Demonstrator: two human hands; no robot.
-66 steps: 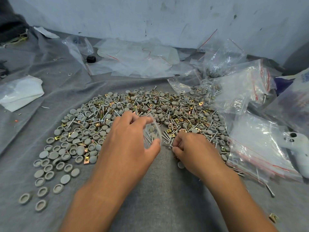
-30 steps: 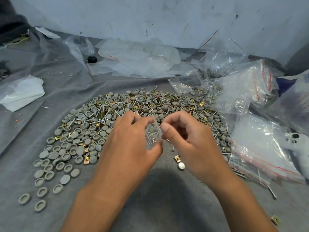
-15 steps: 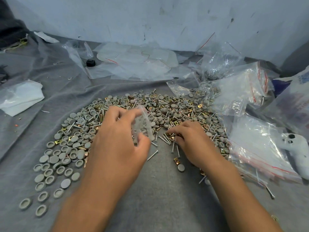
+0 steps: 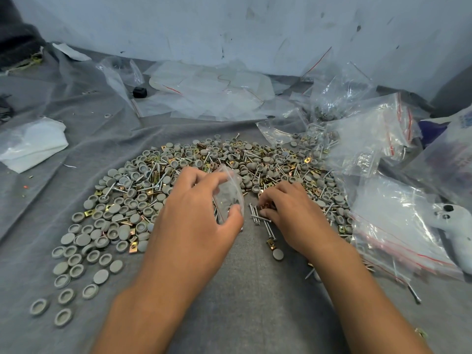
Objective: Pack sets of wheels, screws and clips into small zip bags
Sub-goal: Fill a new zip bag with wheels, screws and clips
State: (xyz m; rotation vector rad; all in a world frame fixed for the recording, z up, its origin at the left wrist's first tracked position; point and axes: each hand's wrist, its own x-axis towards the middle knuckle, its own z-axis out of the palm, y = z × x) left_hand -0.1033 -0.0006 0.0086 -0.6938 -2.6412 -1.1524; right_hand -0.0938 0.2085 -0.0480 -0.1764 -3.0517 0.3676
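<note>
Left hand (image 4: pixel 194 213) pinches crinkled bag (image 4: pixel 228 194) — gray discs (image 4: pixel 107 226)

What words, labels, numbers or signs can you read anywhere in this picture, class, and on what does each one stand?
No text can be read.
White bag at the right edge: blue print, too blurred to read.
Zip bags: red lines only, no lettering.
White controller: buttons, no legible marks.
</note>
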